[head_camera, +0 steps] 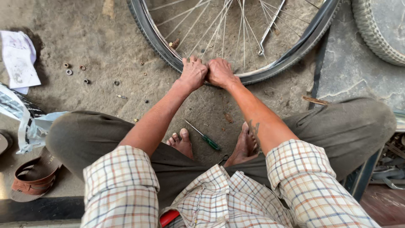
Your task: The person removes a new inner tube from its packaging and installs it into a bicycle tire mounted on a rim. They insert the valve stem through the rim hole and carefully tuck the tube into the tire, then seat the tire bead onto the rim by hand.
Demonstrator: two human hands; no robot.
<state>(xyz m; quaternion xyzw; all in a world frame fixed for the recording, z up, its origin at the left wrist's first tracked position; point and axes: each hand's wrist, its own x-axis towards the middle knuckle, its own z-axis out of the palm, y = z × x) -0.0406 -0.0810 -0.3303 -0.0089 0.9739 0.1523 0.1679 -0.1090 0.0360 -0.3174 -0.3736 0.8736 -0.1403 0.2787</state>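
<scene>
Squatting on rough concrete, a person clamps the left hand (193, 74) and right hand (220, 72), fists closed side by side, on the black rubber tyre (157, 40) of a spoked bicycle wheel (236, 29); a green-handled screwdriver (203, 135) lies between bare feet.

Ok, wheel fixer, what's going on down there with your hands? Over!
Left hand and right hand side by side, both gripping the bicycle wheel's tyre at its near edge. Green-handled screwdriver lying unused between the feet. Nothing blocking the hands.

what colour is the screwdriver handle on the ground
Green; the screwdriver lies between the bare feet, head view.
</scene>
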